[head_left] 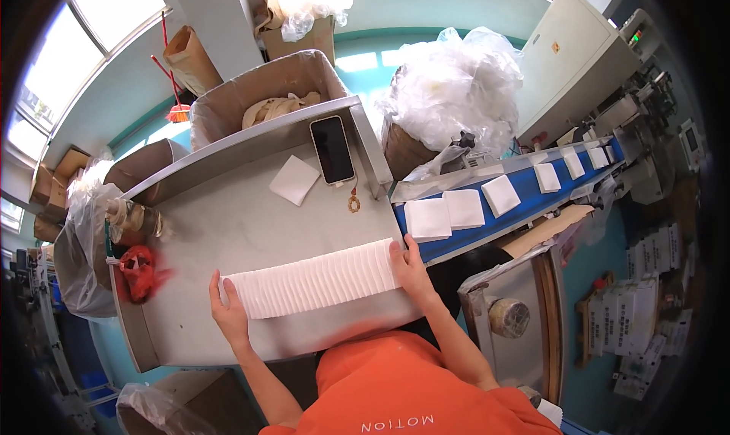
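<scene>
A long row of white folded napkins [315, 281] lies on edge across the near part of the steel table [228, 222]. My left hand [230, 312] presses flat against the row's left end. My right hand [411, 266] presses against its right end, so the row is squeezed between both palms. Just right of my right hand, a blue conveyor belt [525, 211] carries several single white napkin squares [428, 219] away to the upper right.
A black phone [332, 149], a loose white napkin [293, 180] and a small key ring [354, 203] lie at the table's far side. A red bag [140, 271] sits at the left edge. Cardboard boxes [258, 93] and a heap of clear plastic [452, 85] stand behind.
</scene>
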A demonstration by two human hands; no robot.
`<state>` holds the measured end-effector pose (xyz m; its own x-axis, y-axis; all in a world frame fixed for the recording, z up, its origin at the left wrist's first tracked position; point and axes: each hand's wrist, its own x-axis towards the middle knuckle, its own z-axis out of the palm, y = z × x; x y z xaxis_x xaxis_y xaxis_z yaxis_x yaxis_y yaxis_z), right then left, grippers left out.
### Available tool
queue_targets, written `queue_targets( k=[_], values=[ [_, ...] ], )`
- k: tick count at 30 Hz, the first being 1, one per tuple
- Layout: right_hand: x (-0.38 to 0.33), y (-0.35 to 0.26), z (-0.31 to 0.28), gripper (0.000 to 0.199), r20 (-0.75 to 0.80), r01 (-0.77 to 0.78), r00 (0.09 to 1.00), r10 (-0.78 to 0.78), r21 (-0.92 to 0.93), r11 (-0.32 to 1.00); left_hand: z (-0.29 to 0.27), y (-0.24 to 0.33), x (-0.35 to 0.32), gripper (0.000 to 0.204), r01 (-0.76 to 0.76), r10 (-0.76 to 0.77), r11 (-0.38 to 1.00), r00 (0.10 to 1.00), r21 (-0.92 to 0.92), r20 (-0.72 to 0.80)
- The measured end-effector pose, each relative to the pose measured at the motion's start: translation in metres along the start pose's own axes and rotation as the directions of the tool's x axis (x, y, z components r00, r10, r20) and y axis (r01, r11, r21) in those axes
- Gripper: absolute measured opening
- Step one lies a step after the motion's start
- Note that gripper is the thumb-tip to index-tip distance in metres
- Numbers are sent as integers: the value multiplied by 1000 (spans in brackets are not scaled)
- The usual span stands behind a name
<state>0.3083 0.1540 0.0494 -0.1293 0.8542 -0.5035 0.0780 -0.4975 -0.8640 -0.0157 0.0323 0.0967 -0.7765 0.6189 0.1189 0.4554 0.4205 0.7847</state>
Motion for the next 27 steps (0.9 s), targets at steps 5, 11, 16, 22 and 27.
queue_targets(
  k=[5, 11, 16, 22, 27],
  values=[
    [-28, -18, 13, 45, 45, 219, 976, -215, -251, 943, 2, 11, -6, 37, -20, 21, 998, 1000, 67, -6],
    [-16, 4, -24, 31, 395, -425, 886, 242, 488, 762, 2, 13, -3, 37, -116, 128, 973, 991, 200, -44],
    [-16, -1, -28, 32, 220, -276, 954, 205, 377, 884, 3, 15, -7, 39, -137, 143, 970, 990, 200, -14],
    [-13, 2, -20, 27, 256, -164, 959, 124, 141, 976, 4, 20, -9, 41, -151, 147, 968, 989, 201, 35],
    [-13, 2, -20, 29, 69, -168, 986, 153, 432, 886, 4, 18, -10, 41, -155, 153, 965, 988, 211, 26]
  ],
)
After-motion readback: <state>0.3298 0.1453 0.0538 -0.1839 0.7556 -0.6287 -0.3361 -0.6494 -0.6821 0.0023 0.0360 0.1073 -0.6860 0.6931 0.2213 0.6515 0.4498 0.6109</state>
